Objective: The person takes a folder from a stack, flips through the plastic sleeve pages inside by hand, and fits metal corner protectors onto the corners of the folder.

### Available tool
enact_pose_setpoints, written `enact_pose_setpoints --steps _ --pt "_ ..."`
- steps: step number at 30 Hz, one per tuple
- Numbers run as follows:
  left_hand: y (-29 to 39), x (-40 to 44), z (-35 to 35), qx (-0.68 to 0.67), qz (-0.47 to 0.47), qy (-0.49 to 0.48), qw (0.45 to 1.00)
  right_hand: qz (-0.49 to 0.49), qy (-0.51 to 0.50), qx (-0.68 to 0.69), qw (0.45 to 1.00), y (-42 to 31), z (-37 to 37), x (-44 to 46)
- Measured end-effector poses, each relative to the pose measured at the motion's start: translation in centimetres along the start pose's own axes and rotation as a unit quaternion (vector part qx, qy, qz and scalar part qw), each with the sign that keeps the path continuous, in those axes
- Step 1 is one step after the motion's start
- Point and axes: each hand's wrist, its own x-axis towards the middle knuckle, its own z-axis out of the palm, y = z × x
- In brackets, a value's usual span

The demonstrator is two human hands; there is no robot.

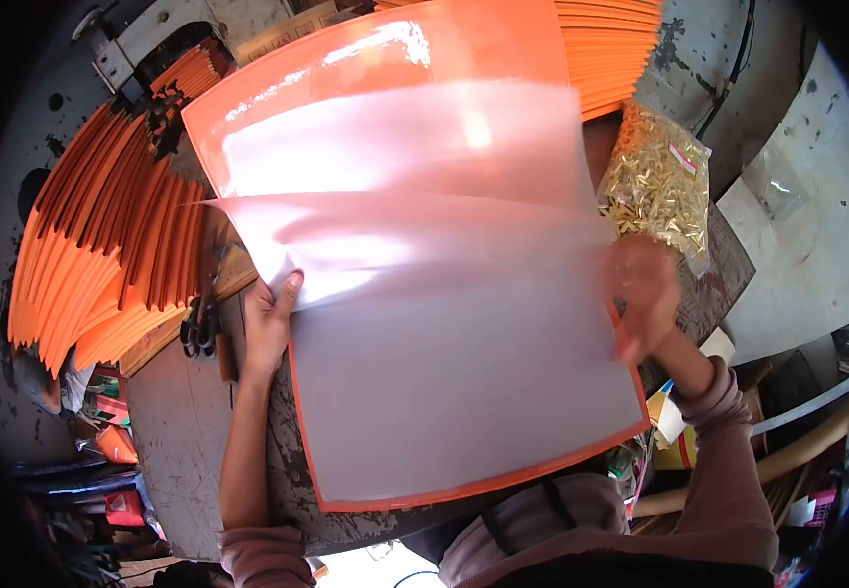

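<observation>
Pinching frosted film snugly at nine o'clock with left hand, likely to steady it over orange sheet on bench; at three o'clock with right hand, too blurred to tell grip or hold.

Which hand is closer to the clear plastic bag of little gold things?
Right. In the picture, the right hand is just below the bag; the left hand is farther, across the shiny orange sheet.

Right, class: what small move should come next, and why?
Perhaps smooth the translucent sheet upward with the right hand: a ripple crosses its upper part over the orange sheet, the lower part looks flatter, and the left hand grips the left edge.
</observation>
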Motion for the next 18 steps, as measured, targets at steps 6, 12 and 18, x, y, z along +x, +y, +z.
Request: enact_pose_setpoints --steps 6,12,18 --pt "-0.8 0.2 -0.7 0.027 -0.021 0.029 0.999 0.087 -0.513 0.060 0.852 -4.5 1.4 4.0" --pt "-3.6 0.1 -1.8 -0.011 -0.048 0.094 0.994 0.166 -0.574 0.051 0.800 -4.1 0.9 3.5" --pt "-2.8 0.0 -1.2 0.060 -0.024 0.072 0.995 0.166 -0.552 0.043 0.816 -4.2 1.1 3.1"
